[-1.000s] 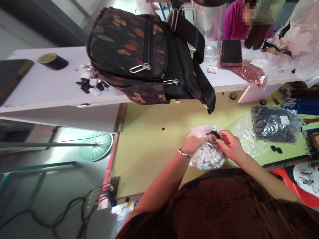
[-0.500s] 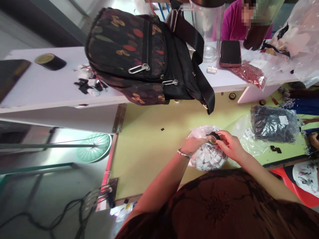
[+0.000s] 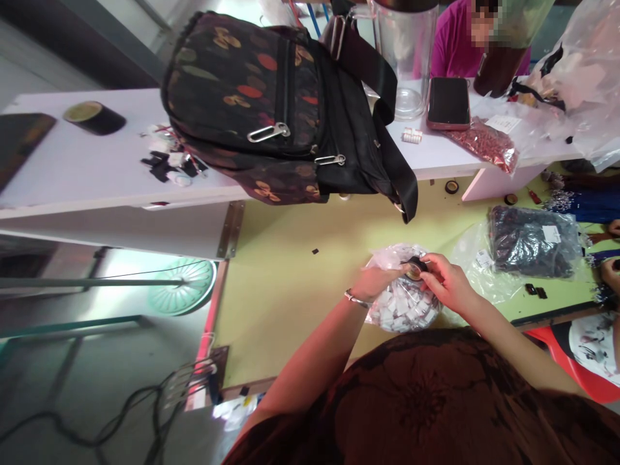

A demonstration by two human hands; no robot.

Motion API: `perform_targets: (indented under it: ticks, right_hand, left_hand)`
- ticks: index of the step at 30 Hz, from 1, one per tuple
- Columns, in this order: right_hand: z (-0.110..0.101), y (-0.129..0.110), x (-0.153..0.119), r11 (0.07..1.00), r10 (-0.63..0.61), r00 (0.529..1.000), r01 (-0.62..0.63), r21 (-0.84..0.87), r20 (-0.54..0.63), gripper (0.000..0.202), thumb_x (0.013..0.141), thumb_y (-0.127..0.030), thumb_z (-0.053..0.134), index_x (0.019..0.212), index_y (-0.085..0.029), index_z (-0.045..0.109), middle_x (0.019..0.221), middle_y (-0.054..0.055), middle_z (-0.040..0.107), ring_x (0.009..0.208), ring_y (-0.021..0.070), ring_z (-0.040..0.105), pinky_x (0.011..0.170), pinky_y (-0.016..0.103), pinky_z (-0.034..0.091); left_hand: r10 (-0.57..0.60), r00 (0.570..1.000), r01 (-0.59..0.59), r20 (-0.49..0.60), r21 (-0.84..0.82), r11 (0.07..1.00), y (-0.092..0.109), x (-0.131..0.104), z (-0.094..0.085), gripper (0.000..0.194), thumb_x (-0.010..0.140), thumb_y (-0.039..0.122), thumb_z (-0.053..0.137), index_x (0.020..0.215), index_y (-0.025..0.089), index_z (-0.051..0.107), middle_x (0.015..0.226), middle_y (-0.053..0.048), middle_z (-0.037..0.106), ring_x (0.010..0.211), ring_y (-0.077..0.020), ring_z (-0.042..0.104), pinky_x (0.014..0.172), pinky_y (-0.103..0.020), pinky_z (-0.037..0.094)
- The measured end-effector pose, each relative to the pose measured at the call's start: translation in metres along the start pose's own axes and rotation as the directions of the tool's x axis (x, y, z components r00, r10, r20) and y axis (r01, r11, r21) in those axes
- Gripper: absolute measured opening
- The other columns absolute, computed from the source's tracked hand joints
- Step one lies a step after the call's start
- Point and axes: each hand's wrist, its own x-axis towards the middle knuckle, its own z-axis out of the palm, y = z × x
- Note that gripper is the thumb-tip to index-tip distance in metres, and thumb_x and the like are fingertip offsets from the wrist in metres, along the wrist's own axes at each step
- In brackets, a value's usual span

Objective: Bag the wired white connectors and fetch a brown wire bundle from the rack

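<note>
Tape [image 3: 417,264], a small dark roll, held up between both hands above the bench [image 3: 281,290], near its front edge and well in from its left edge. In left hand [image 3: 378,282]: left rim of tape, fingers drawn in against it; exact fingertip placing too small to make out. In right hand [image 3: 448,283]: opposite rim, pinched between thumb and fingertips. Around left wrist: bracelet [image 3: 358,299].

Below both hands, by the bench's front edge: clear bag [image 3: 404,314] of white pieces. Contact between hands and bag not clear from this angle.

Toward the bench's right end: dark packet [image 3: 530,245] in plastic, flat clear wrapper [image 3: 501,281] just beside. Nearer the front edge, two black bits [image 3: 541,293]. At far right, partly cut off, a co-worker's hand [image 3: 611,275].

Left of the hands: black scrap [image 3: 315,251]. Near the bench's back edge: loose roll [image 3: 451,192].

Raised behind, a pale shelf [image 3: 116,177]. On it, left to right: black cylinder [image 3: 104,121], small parts [image 3: 174,161], backpack [image 3: 252,110] with strap over the front edge, jug [image 3: 409,51], phone [image 3: 448,103], red-filled pouch [image 3: 484,142].
</note>
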Motion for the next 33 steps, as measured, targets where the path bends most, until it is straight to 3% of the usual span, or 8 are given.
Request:
perform_targets:
  ticks: [3,6,12,16,19,26,30,33]
  right_hand:
    - [0.002,0.003,0.0,1.0,0.021,1.0,-0.021,0.009,-0.016,0.011,0.087,-0.032,0.05,0.095,-0.024,0.048,0.075,0.0,0.067,0.059,0.0143,0.066,0.056,0.026,0.052]
    - [0.005,0.007,-0.003,0.998,0.053,0.998,-0.053,0.018,-0.027,0.012,0.089,-0.035,0.05,0.085,-0.024,0.047,0.063,-0.003,0.065,0.052,0.0138,0.062,0.053,0.026,0.051]
    - [-0.006,0.001,-0.002,0.995,-0.089,0.977,0.077,-0.067,-0.192,0.019,0.086,-0.031,0.055,0.102,-0.022,0.059,0.097,0.005,0.068,0.076,0.0143,0.064,0.063,0.026,0.052]
    - [-0.009,-0.002,0.003,0.99,-0.107,0.988,0.096,-0.101,-0.11,0.019,0.083,-0.03,0.058,0.1,-0.022,0.062,0.089,0.004,0.065,0.073,0.0128,0.061,0.062,0.024,0.052]
    - [-0.006,0.001,0.004,0.995,-0.063,0.989,0.052,-0.086,-0.131,0.017,0.082,-0.03,0.06,0.096,-0.021,0.062,0.081,0.002,0.065,0.066,0.0121,0.06,0.061,0.025,0.052]
    - [-0.005,0.007,0.001,0.964,-0.169,0.98,0.141,-0.226,-0.109,0.014,0.085,-0.031,0.056,0.074,-0.021,0.056,0.072,0.002,0.061,0.066,0.0131,0.057,0.061,0.025,0.05]
    - [-0.005,0.009,-0.003,0.996,-0.071,0.982,0.059,-0.073,-0.174,0.013,0.084,-0.033,0.057,0.092,-0.022,0.059,0.079,0.002,0.067,0.067,0.0143,0.063,0.064,0.027,0.053]
    - [-0.008,0.009,-0.003,0.997,0.044,0.99,-0.036,0.062,-0.132,0.017,0.086,-0.034,0.053,0.097,-0.023,0.059,0.069,-0.001,0.064,0.06,0.0141,0.062,0.06,0.028,0.052]
  left_hand:
    - [0.062,0.998,-0.062,0.003,-0.027,0.998,-0.001,0.001,0.0,0.047,0.072,0.059,0.064,0.1,0.022,0.072,0.106,-0.004,0.072,0.106,-0.0282,0.062,0.099,-0.036,0.045]
    - [0.128,0.991,-0.126,0.04,-0.044,0.991,0.001,0.0,0.001,0.046,0.075,0.058,0.061,0.103,0.023,0.071,0.108,-0.002,0.072,0.104,-0.0258,0.063,0.097,-0.033,0.047]
    - [0.104,0.993,-0.103,0.058,-0.026,0.994,0.005,-0.002,0.002,0.049,0.074,0.056,0.061,0.11,0.023,0.069,0.117,-0.003,0.069,0.111,-0.028,0.06,0.103,-0.037,0.043]
    - [0.204,0.974,-0.2,0.1,-0.047,0.979,0.005,-0.001,0.003,0.048,0.077,0.054,0.059,0.111,0.021,0.068,0.119,-0.004,0.068,0.113,-0.0262,0.06,0.105,-0.038,0.041]
    - [0.294,0.953,-0.291,0.081,-0.047,0.956,0.004,0.0,0.003,0.042,0.079,0.051,0.057,0.107,0.022,0.068,0.117,-0.004,0.069,0.11,-0.0235,0.061,0.105,-0.036,0.041]
    - [0.301,0.952,-0.3,0.058,-0.029,0.954,0.008,-0.001,0.004,0.033,0.076,0.047,0.061,0.097,0.023,0.072,0.107,-0.002,0.072,0.105,-0.0225,0.063,0.102,-0.033,0.043]
    - [0.348,0.933,-0.342,0.09,-0.076,0.937,0.011,-0.004,0.006,0.027,0.079,0.043,0.06,0.088,0.022,0.073,0.097,-0.002,0.074,0.095,-0.0212,0.066,0.094,-0.032,0.049]
    - [0.347,0.931,-0.333,0.11,-0.132,0.934,0.009,-0.003,0.007,0.026,0.079,0.042,0.062,0.081,0.019,0.074,0.091,-0.003,0.075,0.089,-0.0209,0.067,0.09,-0.032,0.05]
